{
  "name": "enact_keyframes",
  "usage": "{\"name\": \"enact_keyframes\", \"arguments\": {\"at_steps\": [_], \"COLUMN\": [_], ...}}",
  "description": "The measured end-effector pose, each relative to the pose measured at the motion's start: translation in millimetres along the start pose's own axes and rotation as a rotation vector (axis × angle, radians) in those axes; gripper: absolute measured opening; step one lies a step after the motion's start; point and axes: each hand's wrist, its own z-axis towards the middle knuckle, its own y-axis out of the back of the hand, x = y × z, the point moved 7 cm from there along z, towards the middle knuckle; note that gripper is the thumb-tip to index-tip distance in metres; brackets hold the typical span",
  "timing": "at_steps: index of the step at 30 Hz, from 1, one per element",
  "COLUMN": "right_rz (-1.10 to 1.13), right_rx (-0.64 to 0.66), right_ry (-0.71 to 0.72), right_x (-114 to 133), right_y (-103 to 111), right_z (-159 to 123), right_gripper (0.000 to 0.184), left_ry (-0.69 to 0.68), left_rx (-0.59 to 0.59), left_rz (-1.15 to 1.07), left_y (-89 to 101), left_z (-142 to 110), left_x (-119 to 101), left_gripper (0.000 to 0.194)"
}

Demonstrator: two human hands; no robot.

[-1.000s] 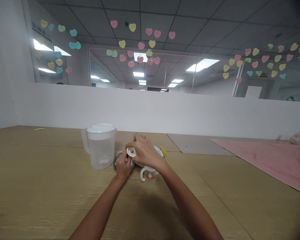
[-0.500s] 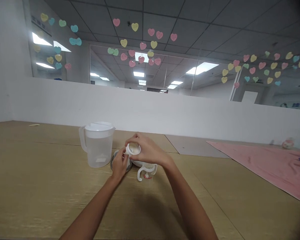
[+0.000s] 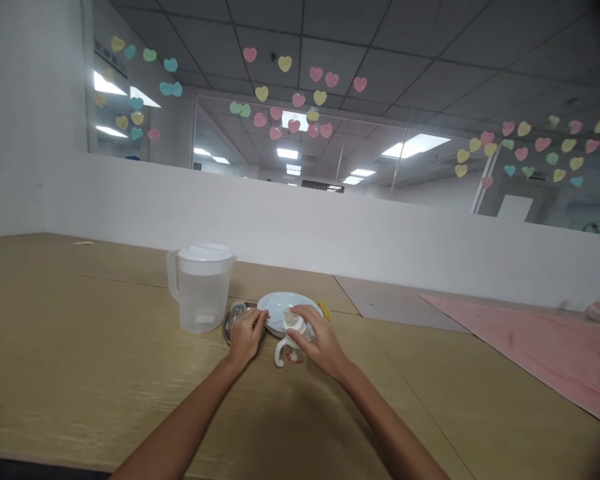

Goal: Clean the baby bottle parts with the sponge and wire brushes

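My right hand [image 3: 316, 339] has its thumb and fingers round the white ring of a bottle nipple [image 3: 293, 320], the clear teat pointing up. The nipple sits at the mouth of a small clear baby bottle [image 3: 296, 358] with white curved handles and a red print, upright on the table. To its left, my left hand [image 3: 247, 337] is closed in a pinch; whether anything small is between the fingertips I cannot make out. Partly behind that hand lies a dark-rimmed round tray [image 3: 226, 331] with a clear domed cap [image 3: 237, 309] on it.
Left of the tray stands a lidded plastic pitcher [image 3: 203, 293] of clear liquid. Behind my hands is a white plate [image 3: 280, 301], with a yellow object [image 3: 325, 310] beside it. A pink mat [image 3: 525, 340] covers the right side. A low white wall [image 3: 280, 220] bounds the back.
My right hand has brought the nipple ring down from beside my left hand onto the bottle and turned it teat up. My left hand has let go of the ring. The view has shifted slightly.
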Motion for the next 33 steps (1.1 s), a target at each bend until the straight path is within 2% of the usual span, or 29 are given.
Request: {"name": "enact_keyframes", "arguments": {"at_steps": [3,9,13,22,33], "right_rz": [-0.036,-0.026,-0.004,0.198,0.574], "right_rx": [-0.067,-0.186,-0.244,-0.261,-0.165], "right_ry": [-0.005,-0.122,-0.184,-0.185,-0.251], "right_x": [-13.2,-35.2,-44.8,-56.8,-69.7], "right_y": [-2.9,-6.2,-5.8,-11.9,-20.9], "right_z": [-6.5,-19.5,-25.7,-25.0,-16.6], "right_gripper": [0.032,0.030,0.028,0.025,0.026], "left_ry": [-0.070,-0.313,-0.421,-0.452,-0.430], "left_rx": [0.029,0.233,0.250,0.241,0.302], "left_rz": [-0.018,0.030,0.120,0.170,0.139], "left_y": [0.2,-13.8,-23.3,-26.7,-29.5], "left_z": [-3.7,-16.2,-22.8,-25.6,-25.8], "left_x": [-10.1,-43.4,-52.3,-53.2,-51.5], "left_gripper": [0.035,0.023,0.019,0.019,0.023]}}
